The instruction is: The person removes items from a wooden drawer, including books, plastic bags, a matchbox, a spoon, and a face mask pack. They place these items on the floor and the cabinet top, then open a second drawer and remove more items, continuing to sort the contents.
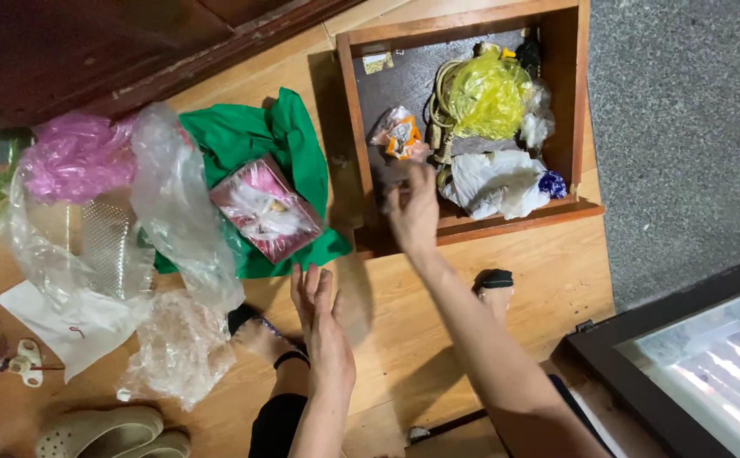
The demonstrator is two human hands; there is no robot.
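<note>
My right hand reaches into a wooden drawer that lies on the wooden floor, fingers apart, just below a small orange and white packet; it holds nothing I can see. My left hand hovers flat and open above the floor, next to a pink box with a white figure resting on a green bag. Inside the drawer lie a yellow plastic bag over a coiled cord, and a white cloth.
Clear and pink plastic bags pile up at the left, with crumpled clear wrap below. My feet in black-strapped sandals stand on the floor. Pale clogs sit bottom left, a grey carpet at right, a framed glass panel bottom right.
</note>
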